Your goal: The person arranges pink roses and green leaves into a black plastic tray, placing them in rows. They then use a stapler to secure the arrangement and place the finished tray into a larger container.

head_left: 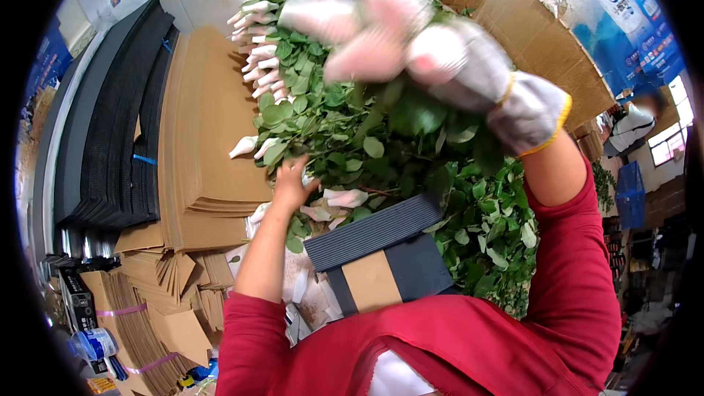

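Note:
My right hand (pixel 477 77) wears a grey-white glove with a yellow cuff edge and is raised at the upper right. It is closed around several roses (pixel 370 55) whose heads are wrapped in pale pink-and-white netting; motion blurs them. My bare left hand (pixel 293 185) reaches into the leafy stems left of the middle, thumb and fingers apart. A pale bud shows in the gap between them; leaves hide whether it is touched. Two netted roses (pixel 345 197) lie just right of that hand. A pile of green-leaved rose stems (pixel 367 132) spreads below both hands.
More netted rose heads (pixel 260 55) line the pile's far left. Flat cardboard sheets (pixel 213 125) and black corrugated sheets (pixel 110 117) stand at left. A dark corrugated piece (pixel 374 231) lies before me with a brown band below it. Another person (pixel 632 128) is far right.

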A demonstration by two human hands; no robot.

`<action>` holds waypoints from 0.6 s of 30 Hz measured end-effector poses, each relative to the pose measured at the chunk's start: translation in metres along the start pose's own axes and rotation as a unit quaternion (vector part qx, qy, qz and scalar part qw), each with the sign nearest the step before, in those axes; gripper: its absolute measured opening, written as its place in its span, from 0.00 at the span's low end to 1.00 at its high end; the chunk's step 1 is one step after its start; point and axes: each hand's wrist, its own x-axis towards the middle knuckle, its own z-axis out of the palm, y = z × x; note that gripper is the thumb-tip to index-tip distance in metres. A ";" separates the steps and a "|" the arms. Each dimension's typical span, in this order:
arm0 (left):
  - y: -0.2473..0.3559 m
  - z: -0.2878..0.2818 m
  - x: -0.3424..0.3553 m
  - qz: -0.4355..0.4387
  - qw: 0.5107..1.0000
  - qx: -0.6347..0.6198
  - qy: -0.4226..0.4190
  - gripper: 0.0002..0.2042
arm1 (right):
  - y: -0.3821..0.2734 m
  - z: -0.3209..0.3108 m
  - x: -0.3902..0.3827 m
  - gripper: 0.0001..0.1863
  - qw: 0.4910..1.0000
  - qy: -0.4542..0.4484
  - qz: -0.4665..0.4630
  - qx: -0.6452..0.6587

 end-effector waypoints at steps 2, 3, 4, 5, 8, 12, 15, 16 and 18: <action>0.010 0.017 -0.009 -0.045 0.998 0.047 -0.005 0.37 | 0.025 -0.046 -0.001 0.16 0.992 0.111 0.028 -0.056; 0.007 0.019 -0.008 -0.031 0.999 0.038 0.005 0.38 | 0.035 -0.075 -0.001 0.16 0.981 0.174 0.036 -0.080; -0.003 0.018 -0.011 -0.023 0.999 0.029 0.015 0.38 | 0.046 -0.103 0.000 0.16 0.966 0.234 0.039 -0.102; 0.000 0.011 -0.010 -0.022 0.999 0.046 -0.002 0.38 | 0.056 -0.135 -0.005 0.16 0.947 0.290 0.042 -0.128; 0.023 -0.025 0.007 0.020 0.986 0.166 -0.004 0.38 | 0.056 -0.220 -0.038 0.16 0.889 0.400 0.035 -0.221; 0.031 -0.051 0.003 -0.040 0.976 0.212 0.006 0.39 | 0.039 -0.267 -0.054 0.16 0.841 0.453 0.010 -0.297; 0.039 -0.058 -0.001 -0.043 0.996 0.081 -0.025 0.38 | 0.014 -0.267 -0.050 0.16 0.831 0.448 -0.014 -0.331; 0.055 -0.066 0.003 -0.028 0.999 0.015 -0.016 0.36 | 0.005 -0.261 -0.051 0.16 0.835 0.434 -0.023 -0.338; 0.069 -0.084 0.013 0.028 0.998 -0.065 -0.006 0.35 | -0.006 -0.227 -0.044 0.16 0.863 0.381 -0.055 -0.326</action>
